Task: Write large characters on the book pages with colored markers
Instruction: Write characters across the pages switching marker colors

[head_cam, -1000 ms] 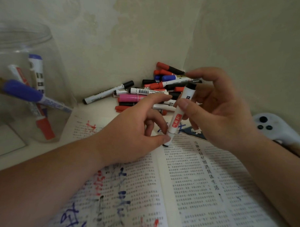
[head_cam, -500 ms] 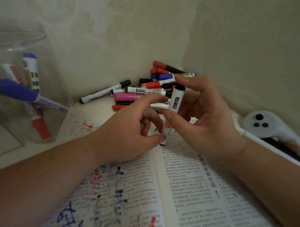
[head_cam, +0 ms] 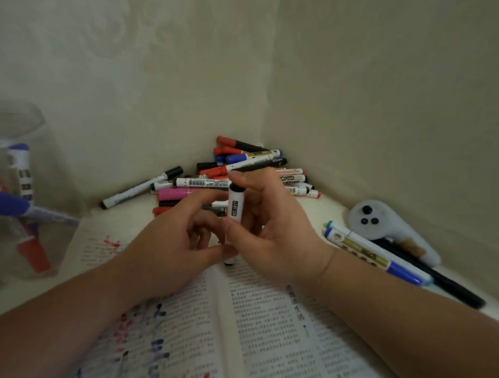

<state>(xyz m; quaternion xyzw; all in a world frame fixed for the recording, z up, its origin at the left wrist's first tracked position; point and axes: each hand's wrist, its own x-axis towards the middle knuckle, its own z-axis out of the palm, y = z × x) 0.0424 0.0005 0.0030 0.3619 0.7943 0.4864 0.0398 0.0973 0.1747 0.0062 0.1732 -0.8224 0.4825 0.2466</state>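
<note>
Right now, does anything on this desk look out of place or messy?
Yes: a loose heap of coloured markers sprawls in the wall corner, outside the clear jar; a white handheld controller lies at the right.

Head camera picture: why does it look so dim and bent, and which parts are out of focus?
Head view: dim light, no hard shadows or glare; the wide lens bows the wall corner; the glass jar at left is smeared; print in the book is too soft to read; the label on the held marker is crisper.
</note>
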